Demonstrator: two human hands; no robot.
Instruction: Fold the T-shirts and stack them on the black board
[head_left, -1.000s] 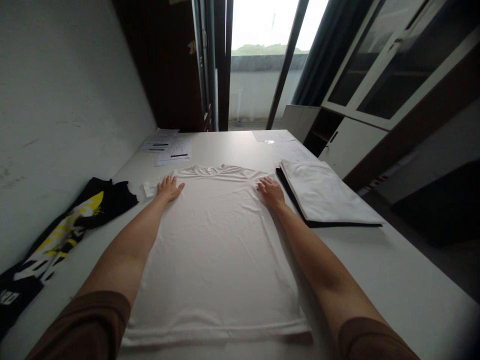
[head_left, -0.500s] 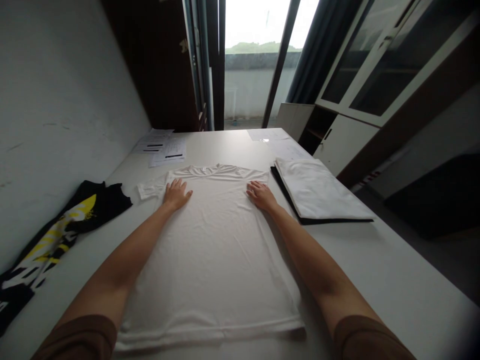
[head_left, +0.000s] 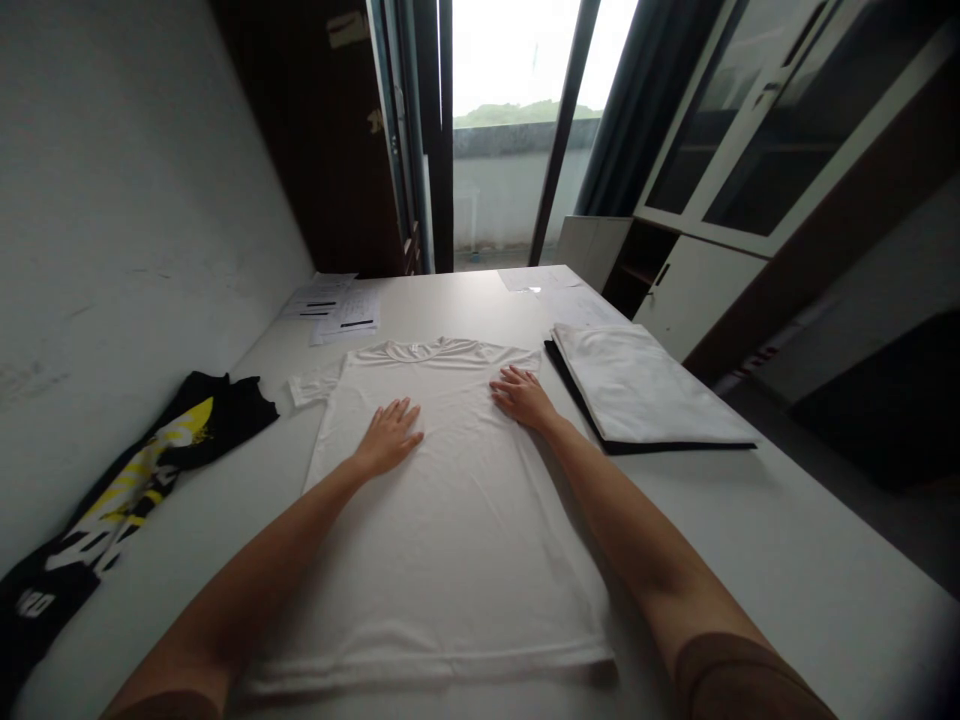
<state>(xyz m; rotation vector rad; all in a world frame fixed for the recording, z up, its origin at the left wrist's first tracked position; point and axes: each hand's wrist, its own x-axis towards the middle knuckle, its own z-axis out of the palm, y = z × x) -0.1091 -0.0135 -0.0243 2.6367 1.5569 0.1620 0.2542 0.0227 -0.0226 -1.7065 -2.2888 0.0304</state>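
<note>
A white T-shirt (head_left: 450,520) lies spread on the table, its collar at the far end and its hem towards me. My left hand (head_left: 388,437) rests flat on the shirt's upper chest, left of the middle, with the fingers stretched out. Near the right shoulder, my right hand (head_left: 523,397) also lies flat on the cloth, fingers extended. The left sleeve reaches out onto the table; part of the right sleeve is behind my right hand. Neither hand grips the fabric.
Folded white cloth (head_left: 645,385) lies on a black piece at the right. A black garment with yellow and white print (head_left: 142,480) lies by the left wall. Paper sheets (head_left: 349,315) are at the back of the white table (head_left: 810,540). White cabinets (head_left: 705,290) stand beyond.
My left hand has slid from the shirt's left shoulder inward and towards me across the chest. My right hand stays by the right shoulder. The view has shifted slightly.
</note>
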